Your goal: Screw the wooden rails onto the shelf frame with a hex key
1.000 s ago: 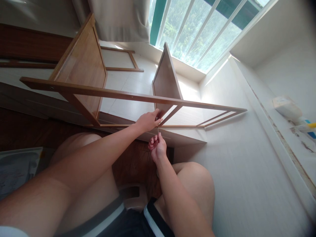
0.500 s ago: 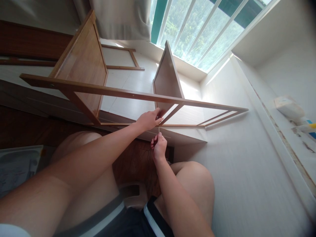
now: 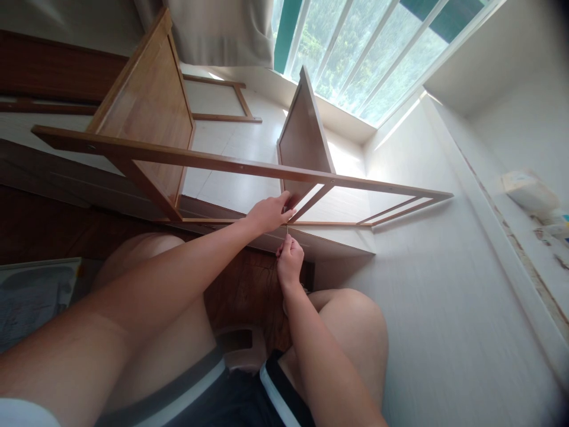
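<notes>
A half-built wooden shelf frame [image 3: 213, 161] lies on its side in front of me, with two upright panels, one brown [image 3: 149, 112] and one darker [image 3: 304, 139]. My left hand [image 3: 267, 213] grips the lower end of the darker panel where it meets the frame's near rail. My right hand [image 3: 290, 261] is closed around a thin metal tool [image 3: 287, 229], its tip pointing up at that joint just under my left hand. I sit with my knees [image 3: 351, 320] either side of a small stool.
A second ladder-like wooden frame [image 3: 222, 101] lies on the white floor farther back. A curtain [image 3: 222, 32] and a barred window [image 3: 355, 53] are behind. A paper sheet [image 3: 31, 296] lies at the left. Items sit on the right ledge [image 3: 524, 190].
My right hand has risen and turned slightly toward the joint under my left hand. The left hand has stayed on the panel. The view has shifted a little.
</notes>
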`<act>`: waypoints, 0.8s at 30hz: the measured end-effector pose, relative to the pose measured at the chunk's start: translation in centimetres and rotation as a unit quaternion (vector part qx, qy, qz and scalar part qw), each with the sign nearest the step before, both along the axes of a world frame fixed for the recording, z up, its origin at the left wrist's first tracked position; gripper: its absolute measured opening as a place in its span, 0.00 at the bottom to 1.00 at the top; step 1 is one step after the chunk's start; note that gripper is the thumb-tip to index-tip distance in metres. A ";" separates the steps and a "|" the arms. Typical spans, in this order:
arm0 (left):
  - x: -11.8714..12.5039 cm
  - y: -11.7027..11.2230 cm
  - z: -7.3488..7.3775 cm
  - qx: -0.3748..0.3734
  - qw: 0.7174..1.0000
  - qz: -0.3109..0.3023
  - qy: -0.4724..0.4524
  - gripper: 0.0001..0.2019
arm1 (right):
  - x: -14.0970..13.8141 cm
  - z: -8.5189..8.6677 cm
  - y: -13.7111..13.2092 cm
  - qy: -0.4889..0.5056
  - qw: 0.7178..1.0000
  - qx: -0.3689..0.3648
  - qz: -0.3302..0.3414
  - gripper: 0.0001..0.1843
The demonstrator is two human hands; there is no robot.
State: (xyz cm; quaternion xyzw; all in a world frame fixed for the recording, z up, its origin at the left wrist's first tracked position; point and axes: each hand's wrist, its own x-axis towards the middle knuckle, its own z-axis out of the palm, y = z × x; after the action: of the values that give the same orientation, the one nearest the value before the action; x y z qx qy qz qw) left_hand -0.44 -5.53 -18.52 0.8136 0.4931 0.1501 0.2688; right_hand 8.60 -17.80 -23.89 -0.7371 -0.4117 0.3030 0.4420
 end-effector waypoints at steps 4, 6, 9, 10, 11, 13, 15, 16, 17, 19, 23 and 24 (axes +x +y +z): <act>0.0 0.0 0.0 0.006 1.000 0.000 0.000 0.17 | 0.4 0.2 -0.1 -0.064 0.998 0.014 0.017 0.27; -0.1 0.0 0.0 0.006 1.000 -0.002 -0.002 0.17 | 0.3 0.1 0.0 -0.004 1.000 0.012 0.006 0.26; -0.1 0.0 0.1 0.005 1.000 -0.007 -0.007 0.17 | 0.0 -0.2 0.2 0.139 0.990 0.014 -0.019 0.24; -0.1 0.0 0.1 0.004 1.000 -0.007 -0.007 0.17 | -0.1 -0.3 0.3 0.183 0.983 0.015 -0.025 0.24; -0.1 0.0 0.1 0.003 1.000 -0.007 -0.006 0.17 | -0.2 -0.3 0.3 0.224 0.974 0.014 -0.028 0.23; -0.1 0.0 0.0 0.004 1.000 -0.005 -0.004 0.17 | -0.4 -0.3 0.4 0.296 0.955 0.007 -0.033 0.23; -0.1 0.0 0.0 0.011 1.000 -0.006 -0.004 0.17 | -0.7 -0.2 0.3 0.360 0.932 0.000 -0.036 0.23; -0.1 0.0 0.0 0.014 1.000 -0.007 -0.003 0.17 | -0.8 -0.1 0.3 0.390 0.920 0.000 -0.036 0.22; -0.1 0.0 0.0 0.016 1.000 -0.007 -0.001 0.17 | -0.9 0.0 0.3 0.418 0.908 0.001 -0.037 0.22; -0.1 -0.1 0.0 0.018 1.000 -0.005 0.007 0.17 | -1.1 0.2 0.3 0.466 0.884 0.002 -0.035 0.22; -0.1 -0.1 -0.1 0.031 0.999 -0.008 0.008 0.17 | -1.3 0.5 0.4 0.548 0.836 0.004 -0.027 0.22; -0.1 0.0 -0.1 0.034 0.999 -0.010 0.006 0.17 | -1.2 0.6 0.4 0.565 0.824 0.005 -0.024 0.21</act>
State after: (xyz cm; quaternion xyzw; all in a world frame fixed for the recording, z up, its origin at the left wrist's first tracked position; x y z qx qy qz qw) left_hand -0.54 -5.57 -18.66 0.8279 0.4813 0.1592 0.2398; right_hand 7.37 -17.39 -23.24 -0.4439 -0.0733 0.6537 0.6085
